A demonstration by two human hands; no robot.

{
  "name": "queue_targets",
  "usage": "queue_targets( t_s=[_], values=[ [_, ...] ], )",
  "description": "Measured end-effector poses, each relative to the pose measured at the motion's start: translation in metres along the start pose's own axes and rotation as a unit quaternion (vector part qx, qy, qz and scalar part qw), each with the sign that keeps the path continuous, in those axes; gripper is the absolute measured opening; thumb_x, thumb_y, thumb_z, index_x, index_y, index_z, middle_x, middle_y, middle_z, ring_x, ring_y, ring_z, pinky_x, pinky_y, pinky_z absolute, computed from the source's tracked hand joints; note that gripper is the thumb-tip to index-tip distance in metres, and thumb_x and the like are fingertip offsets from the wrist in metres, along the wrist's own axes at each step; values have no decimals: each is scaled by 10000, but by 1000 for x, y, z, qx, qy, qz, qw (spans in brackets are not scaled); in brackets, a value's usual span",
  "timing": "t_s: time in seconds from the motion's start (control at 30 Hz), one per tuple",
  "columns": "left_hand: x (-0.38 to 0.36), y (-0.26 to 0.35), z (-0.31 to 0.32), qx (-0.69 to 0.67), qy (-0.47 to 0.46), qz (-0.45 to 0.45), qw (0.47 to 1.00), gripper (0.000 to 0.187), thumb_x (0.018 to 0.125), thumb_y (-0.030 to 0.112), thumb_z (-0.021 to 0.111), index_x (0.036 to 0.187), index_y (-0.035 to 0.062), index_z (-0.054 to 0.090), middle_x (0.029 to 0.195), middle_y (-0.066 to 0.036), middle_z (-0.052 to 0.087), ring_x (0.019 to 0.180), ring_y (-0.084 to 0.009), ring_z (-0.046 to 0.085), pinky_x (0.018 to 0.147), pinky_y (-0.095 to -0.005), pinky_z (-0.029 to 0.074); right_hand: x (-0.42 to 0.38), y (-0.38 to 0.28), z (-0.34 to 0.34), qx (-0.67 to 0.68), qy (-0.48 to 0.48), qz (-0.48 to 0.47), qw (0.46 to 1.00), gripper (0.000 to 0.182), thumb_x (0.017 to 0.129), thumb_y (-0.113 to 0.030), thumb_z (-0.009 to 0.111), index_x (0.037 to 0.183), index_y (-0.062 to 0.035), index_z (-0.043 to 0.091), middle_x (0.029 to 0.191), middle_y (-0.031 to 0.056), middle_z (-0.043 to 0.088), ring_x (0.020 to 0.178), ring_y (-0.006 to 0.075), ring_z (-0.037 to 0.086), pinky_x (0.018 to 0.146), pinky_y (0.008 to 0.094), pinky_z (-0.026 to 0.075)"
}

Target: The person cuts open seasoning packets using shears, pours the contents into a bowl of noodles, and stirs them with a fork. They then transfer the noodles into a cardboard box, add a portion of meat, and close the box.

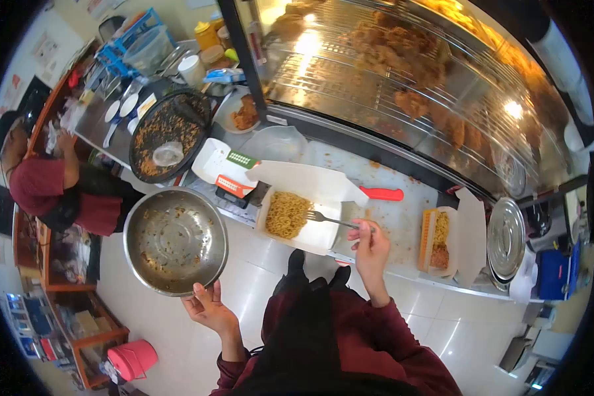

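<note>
My left hand (210, 308) grips the near rim of a steel mixing bowl (175, 241), tilted so its inside faces me, with oily bits of food stuck to it. My right hand (370, 249) is closed around the handle of a fork (330, 219). The fork's tines reach the edge of the noodles (288, 214) that fill the left part of an open white takeaway box (318, 236). Behind the box its white lid (303, 176) stands raised. A red-handled knife (381, 194) lies just beyond the box on the counter.
A glass display case (376, 79) with fried chicken runs along the back. To the right sits a second filled box (444, 241) beside round steel lids (506, 237). A black tray of crumbs (168, 135) is at left, where a person in maroon (66, 175) stands.
</note>
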State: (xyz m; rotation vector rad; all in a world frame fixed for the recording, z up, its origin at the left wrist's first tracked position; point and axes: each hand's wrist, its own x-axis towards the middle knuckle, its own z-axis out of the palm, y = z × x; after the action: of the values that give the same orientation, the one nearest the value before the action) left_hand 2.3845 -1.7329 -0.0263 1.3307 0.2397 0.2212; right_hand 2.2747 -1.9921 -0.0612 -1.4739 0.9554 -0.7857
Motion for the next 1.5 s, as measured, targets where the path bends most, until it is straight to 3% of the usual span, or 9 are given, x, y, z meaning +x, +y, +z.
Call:
queue_targets(
  t_s=[0.23, 0.33, 0.57, 1.13, 1.5],
  values=[
    [20, -17, -13, 36, 3, -36, 999, 159, 935, 181, 560, 941, 59, 458, 1038, -55, 555, 917, -168, 612, 784, -307, 550, 6, 17, 57, -64, -102, -1, 993, 277, 983, -213, 445, 945, -11, 630, 726, 71, 641, 626, 104, 612, 516, 222, 464],
    [29, -27, -19, 21, 3, -41, 999, 167, 935, 180, 562, 942, 53, 454, 1027, -61, 551, 888, -188, 627, 776, -321, 556, 15, 18, 60, 0, -70, 86, 994, 278, 984, -223, 440, 954, -17, 624, 725, 75, 628, 617, 110, 601, 508, 223, 457],
    [34, -21, -21, 19, -8, -65, 998, 185, 923, 172, 581, 914, 52, 440, 1015, -56, 551, 875, -205, 636, 759, -335, 565, 29, -18, 40, 136, -44, 150, 978, 310, 976, -283, 463, 954, -13, 613, 701, 28, 585, 592, 85, 536, 528, 209, 429],
    [28, -9, -22, 0, -40, -55, 998, 189, 919, 172, 588, 900, 65, 434, 987, -47, 566, 841, -183, 635, 729, -306, 562, 22, -168, 24, 353, -84, -21, 932, 304, 976, -275, 472, 993, 5, 589, 671, 32, 584, 565, 102, 543, 490, 214, 425],
    [18, 0, -13, -4, -43, -40, 998, 163, 915, 155, 591, 896, 74, 451, 953, -28, 573, 814, -155, 633, 704, -297, 567, 15, -206, 0, 446, -80, -68, 889, 299, 986, -239, 441, 1055, 22, 569, 717, 36, 577, 620, 102, 549, 507, 206, 474]
  ],
)
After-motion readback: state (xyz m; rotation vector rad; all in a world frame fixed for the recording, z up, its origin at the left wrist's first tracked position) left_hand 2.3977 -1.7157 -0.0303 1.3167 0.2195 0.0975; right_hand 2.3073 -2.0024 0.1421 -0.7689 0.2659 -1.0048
